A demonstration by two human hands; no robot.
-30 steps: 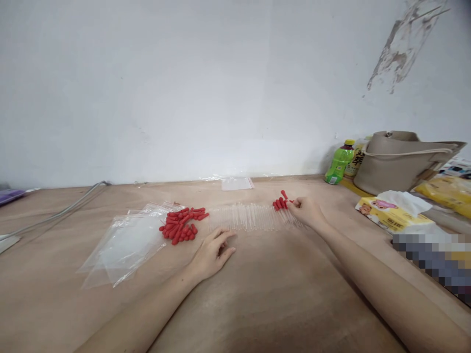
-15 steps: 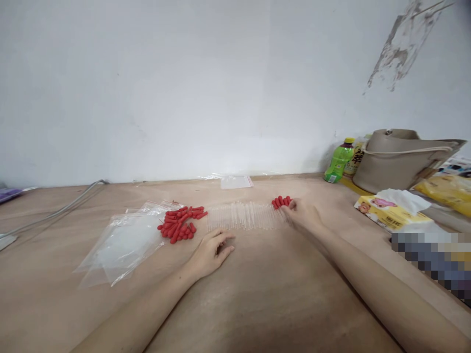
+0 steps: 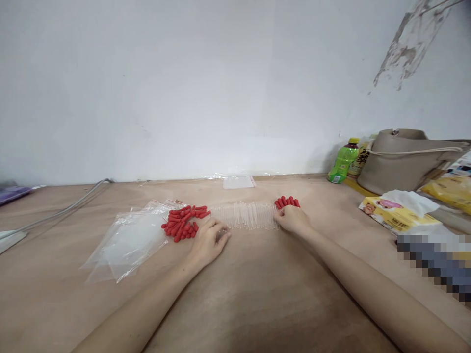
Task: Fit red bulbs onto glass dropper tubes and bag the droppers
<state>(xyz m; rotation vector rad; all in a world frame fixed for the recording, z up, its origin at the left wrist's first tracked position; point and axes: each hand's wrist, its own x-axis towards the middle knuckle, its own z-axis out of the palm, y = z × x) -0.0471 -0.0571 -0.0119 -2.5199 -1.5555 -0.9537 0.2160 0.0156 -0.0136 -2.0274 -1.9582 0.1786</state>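
A row of thin clear sticks (image 3: pixel 245 215) lies side by side on the brown table. At its left end rests my left hand (image 3: pixel 210 241), fingers apart and curved, with nothing visible in it. My right hand (image 3: pixel 292 219) is at the row's right end, its fingertips pinched together; what they hold, if anything, is too small to make out. Just behind my right hand sits a small row of red pieces (image 3: pixel 287 201), partly covered by it. A loose heap of red pieces (image 3: pixel 180 223) lies left of my left hand.
Clear plastic bags (image 3: pixel 128 242) overlap at the left, near a grey cable (image 3: pixel 79 198). A small bag (image 3: pixel 239 182) lies by the wall. At the right are a green bottle (image 3: pixel 344 162), a beige bag (image 3: pixel 393 166) and a tissue pack (image 3: pixel 401 213).
My right hand has moved left, from beside the small red row to the end of the clear sticks. My left hand has shifted slightly left. The view has turned a little.
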